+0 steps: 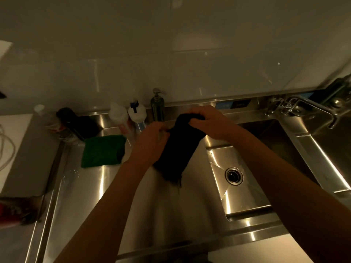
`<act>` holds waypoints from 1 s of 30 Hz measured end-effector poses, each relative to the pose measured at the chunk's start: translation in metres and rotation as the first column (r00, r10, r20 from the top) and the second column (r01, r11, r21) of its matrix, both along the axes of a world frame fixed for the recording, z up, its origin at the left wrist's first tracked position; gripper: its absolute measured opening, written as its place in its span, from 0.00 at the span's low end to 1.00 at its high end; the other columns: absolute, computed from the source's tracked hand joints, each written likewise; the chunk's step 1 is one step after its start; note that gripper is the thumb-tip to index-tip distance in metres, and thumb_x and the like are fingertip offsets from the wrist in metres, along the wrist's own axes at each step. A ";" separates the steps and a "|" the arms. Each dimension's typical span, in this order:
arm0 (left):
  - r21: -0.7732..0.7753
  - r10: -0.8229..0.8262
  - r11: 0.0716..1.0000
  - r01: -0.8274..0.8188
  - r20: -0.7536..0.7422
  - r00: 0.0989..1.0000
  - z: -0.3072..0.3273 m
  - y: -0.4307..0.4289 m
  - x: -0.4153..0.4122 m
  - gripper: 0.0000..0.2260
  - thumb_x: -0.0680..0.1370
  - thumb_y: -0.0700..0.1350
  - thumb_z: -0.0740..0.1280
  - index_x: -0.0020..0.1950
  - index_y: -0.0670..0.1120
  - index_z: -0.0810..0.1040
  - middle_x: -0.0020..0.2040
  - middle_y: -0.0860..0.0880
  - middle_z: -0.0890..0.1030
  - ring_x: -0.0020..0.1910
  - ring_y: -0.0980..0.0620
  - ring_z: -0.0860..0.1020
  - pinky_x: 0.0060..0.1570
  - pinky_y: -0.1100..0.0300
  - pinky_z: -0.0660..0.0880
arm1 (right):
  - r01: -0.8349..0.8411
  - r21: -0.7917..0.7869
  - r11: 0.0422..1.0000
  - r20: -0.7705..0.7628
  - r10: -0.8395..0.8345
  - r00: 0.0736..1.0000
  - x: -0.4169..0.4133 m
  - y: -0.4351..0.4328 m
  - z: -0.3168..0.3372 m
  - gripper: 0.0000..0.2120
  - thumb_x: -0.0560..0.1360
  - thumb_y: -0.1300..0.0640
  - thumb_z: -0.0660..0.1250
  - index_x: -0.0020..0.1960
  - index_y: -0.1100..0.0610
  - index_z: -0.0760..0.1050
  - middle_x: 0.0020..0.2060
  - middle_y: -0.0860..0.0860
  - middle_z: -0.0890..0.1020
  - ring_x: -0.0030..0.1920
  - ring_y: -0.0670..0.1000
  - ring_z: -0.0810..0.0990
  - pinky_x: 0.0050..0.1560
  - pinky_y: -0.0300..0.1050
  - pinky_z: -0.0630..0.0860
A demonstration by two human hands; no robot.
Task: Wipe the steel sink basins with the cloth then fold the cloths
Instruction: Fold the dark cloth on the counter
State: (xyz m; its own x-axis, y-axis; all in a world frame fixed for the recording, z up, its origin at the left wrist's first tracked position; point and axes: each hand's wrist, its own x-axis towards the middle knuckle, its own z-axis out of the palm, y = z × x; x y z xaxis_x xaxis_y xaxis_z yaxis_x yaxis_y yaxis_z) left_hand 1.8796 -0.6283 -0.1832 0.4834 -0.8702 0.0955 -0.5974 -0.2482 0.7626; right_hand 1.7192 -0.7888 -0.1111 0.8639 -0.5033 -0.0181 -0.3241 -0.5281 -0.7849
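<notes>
Both hands are raised above the sink, and one black cloth [177, 149] is held between them. The cloth's top end is gripped by the right hand [206, 121], fingers curled round the bunched fabric. Its left edge, a little lower, is pinched by the left hand [152, 138]. From these two grips the cloth hangs down between the forearms, over the left part of the near basin [245, 198], with its frayed lower end clear of the steel. A round drain [233, 176] is seen in that basin's floor, to the right of the cloth.

Two basins can be counted; the second basin [328, 143] lies at the far right, and a tap [305, 108] is mounted behind the divider between them.

Two cloths are present. The green cloth [103, 151] lies folded on the steel worktop [89, 188], near the left hand but apart from it.

Five bottles are lined along the back edge: a clear bottle [50, 120], a black bottle [71, 121], a white bottle [118, 115], a blue-nozzled bottle [136, 113] and a pump bottle [157, 110]. Their labels, and the two stickers [225, 105] on the back ledge, are too blurred to be read.
</notes>
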 end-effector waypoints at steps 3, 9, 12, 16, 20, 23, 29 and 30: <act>-0.044 0.077 0.996 -0.077 -0.003 0.997 0.006 0.014 0.004 0.03 0.84 0.43 0.64 0.55 0.51 0.74 0.47 0.61 0.75 0.46 0.62 0.77 0.44 0.67 0.72 | 0.061 -0.007 0.998 -0.013 -0.061 0.998 -0.005 0.006 -0.004 0.10 0.78 0.58 0.67 0.59 0.54 0.81 0.44 0.43 0.81 0.43 0.40 0.80 0.43 0.34 0.75; -0.070 0.088 0.994 -0.083 0.075 0.993 0.015 0.027 0.016 0.04 0.85 0.45 0.62 0.58 0.46 0.73 0.46 0.48 0.80 0.43 0.51 0.80 0.42 0.54 0.78 | 0.080 -0.115 0.990 -0.090 -0.091 0.992 -0.012 0.013 -0.014 0.14 0.75 0.60 0.71 0.60 0.51 0.80 0.48 0.45 0.80 0.45 0.37 0.78 0.45 0.32 0.74; -0.083 0.099 0.993 -0.090 0.110 0.989 0.023 0.027 0.018 0.02 0.86 0.45 0.62 0.55 0.49 0.73 0.40 0.53 0.77 0.38 0.56 0.78 0.39 0.57 0.72 | 0.154 -0.199 0.968 -0.035 -0.164 0.986 -0.014 0.011 -0.013 0.10 0.79 0.57 0.68 0.60 0.52 0.80 0.50 0.46 0.81 0.48 0.41 0.78 0.49 0.33 0.72; -0.078 0.077 0.994 -0.075 0.025 0.997 0.035 0.021 0.019 0.01 0.85 0.50 0.63 0.54 0.56 0.72 0.45 0.58 0.78 0.47 0.51 0.80 0.55 0.43 0.78 | 0.219 -0.256 0.942 0.093 -0.202 0.975 -0.017 0.008 -0.008 0.10 0.80 0.56 0.66 0.60 0.52 0.79 0.50 0.45 0.81 0.50 0.43 0.77 0.50 0.29 0.69; 0.058 -0.053 0.997 0.054 -0.030 0.998 0.026 0.028 0.010 0.14 0.77 0.53 0.75 0.56 0.59 0.72 0.50 0.58 0.77 0.50 0.55 0.80 0.49 0.55 0.81 | 0.181 -0.223 0.958 0.063 -0.171 0.983 -0.025 0.012 -0.016 0.09 0.81 0.57 0.64 0.59 0.50 0.79 0.46 0.43 0.79 0.45 0.38 0.77 0.47 0.26 0.69; 0.184 -0.114 0.978 0.096 0.092 0.989 0.002 0.040 0.007 0.10 0.78 0.42 0.73 0.56 0.54 0.77 0.50 0.54 0.78 0.49 0.55 0.79 0.54 0.53 0.80 | 0.117 -0.169 0.979 -0.063 -0.129 0.990 -0.035 0.019 -0.035 0.10 0.82 0.55 0.62 0.60 0.49 0.79 0.47 0.44 0.80 0.45 0.39 0.77 0.47 0.30 0.70; 0.439 -0.236 0.869 0.228 -0.037 0.971 -0.061 0.093 -0.017 0.16 0.78 0.38 0.70 0.66 0.44 0.82 0.61 0.45 0.79 0.60 0.45 0.78 0.61 0.56 0.73 | -0.114 -0.101 0.988 -0.451 0.056 0.891 -0.072 0.045 -0.092 0.14 0.82 0.52 0.63 0.66 0.51 0.79 0.57 0.50 0.82 0.55 0.48 0.79 0.53 0.38 0.70; 0.463 -0.241 0.851 0.249 -0.078 0.967 -0.073 0.104 -0.025 0.17 0.78 0.38 0.71 0.67 0.45 0.82 0.62 0.44 0.79 0.61 0.45 0.78 0.61 0.60 0.72 | -0.153 -0.046 0.987 -0.505 0.109 0.856 -0.081 0.052 -0.102 0.14 0.82 0.52 0.63 0.66 0.51 0.79 0.59 0.51 0.82 0.58 0.49 0.79 0.57 0.40 0.71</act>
State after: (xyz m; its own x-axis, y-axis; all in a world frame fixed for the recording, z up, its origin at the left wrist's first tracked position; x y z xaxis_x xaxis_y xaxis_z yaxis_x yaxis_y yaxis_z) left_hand 1.8546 -0.5243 -0.2562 0.2462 -0.9013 -0.3563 -0.6741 -0.4234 0.6053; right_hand 1.6386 -0.7364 -0.2131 0.8075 -0.4047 -0.4291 -0.5843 -0.6484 -0.4881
